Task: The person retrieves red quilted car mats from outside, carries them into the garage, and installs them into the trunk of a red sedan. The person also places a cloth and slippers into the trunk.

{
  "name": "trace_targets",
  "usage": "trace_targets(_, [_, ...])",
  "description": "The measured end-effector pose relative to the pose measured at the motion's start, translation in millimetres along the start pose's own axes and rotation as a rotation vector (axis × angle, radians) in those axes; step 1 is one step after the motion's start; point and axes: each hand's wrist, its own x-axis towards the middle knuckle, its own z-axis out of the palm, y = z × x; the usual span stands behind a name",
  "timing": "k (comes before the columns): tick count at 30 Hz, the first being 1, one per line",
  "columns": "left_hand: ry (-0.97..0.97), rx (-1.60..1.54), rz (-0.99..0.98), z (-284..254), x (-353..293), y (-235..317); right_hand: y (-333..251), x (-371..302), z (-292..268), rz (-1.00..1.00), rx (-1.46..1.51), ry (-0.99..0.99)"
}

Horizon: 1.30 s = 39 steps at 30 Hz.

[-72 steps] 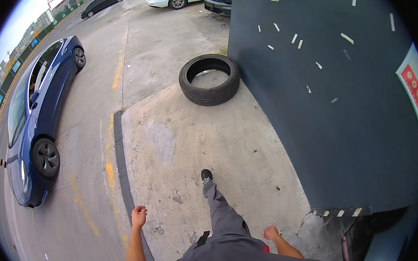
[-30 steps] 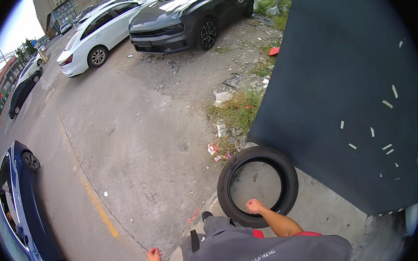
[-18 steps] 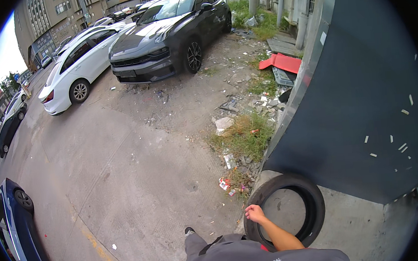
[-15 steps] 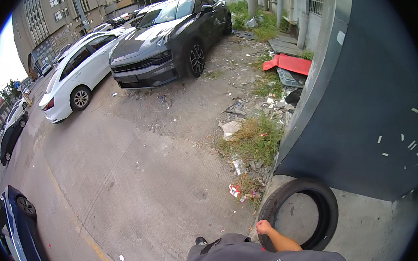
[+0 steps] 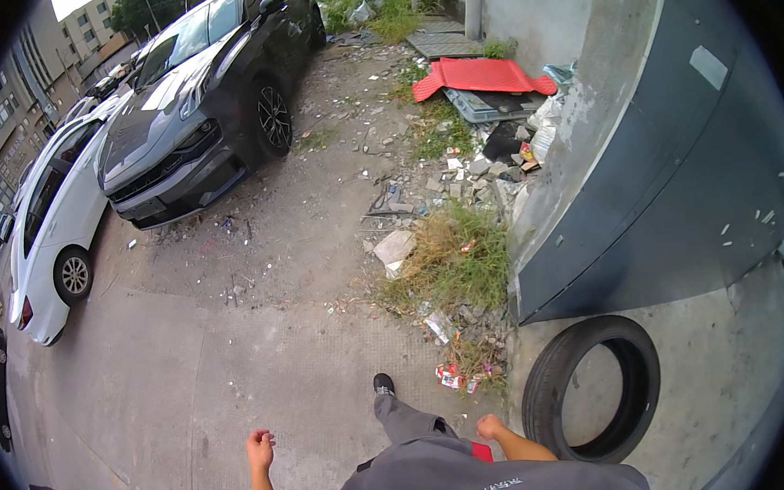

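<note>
My left hand (image 5: 261, 449) hangs over the pavement at the lower middle, its fingers loosely curled with nothing visible in them. On the other side of my body, my right hand (image 5: 491, 428) makes a loose fist. No object shows in it either. A black tyre (image 5: 540, 388) lies on its side on the concrete, just right of my right hand and apart from it. One dark shoe (image 5: 384, 385) is stretched forward between my hands, below a grey trouser leg.
A dark grey metal panel (image 5: 611, 218) rises at the right behind the tyre. Weeds (image 5: 462, 258), rubble and litter line the wall. A red plastic sheet (image 5: 480, 76) lies farther back. A dark grey car (image 5: 183, 160) and a white car (image 5: 46, 240) stand at the left.
My left hand has come into view and one leg has stepped forward. The view has turned to the right, and the cars have shifted left. My right hand stays a loose fist.
</note>
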Motion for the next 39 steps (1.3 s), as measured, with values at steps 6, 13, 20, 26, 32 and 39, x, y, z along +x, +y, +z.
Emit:
trace_targets(6, [-0.156,0.091,-0.311,38,109,14,-220,68,-86,-0.097,0.288,0.115])
trace_targets(13, [-0.232,0.217,-0.646,78,206,62,-402,162,-213,-0.247,0.517,0.138])
trace_targets(20, [-0.206,0.308,-0.694,167,447,225,-477,284,-311,0.112,0.414,0.043])
trace_targets(26, [-0.362,0.471,-0.334,328,791,453,-629,301,-437,0.067,0.655,0.272])
trace_targets(32, [-0.409,0.587,0.431,624,1048,770,-693,399,-528,0.074,0.906,0.381])
trace_targets(39, [-0.72,0.708,0.61,890,1090,948,-705,506,-621,0.648,1.093,0.199])
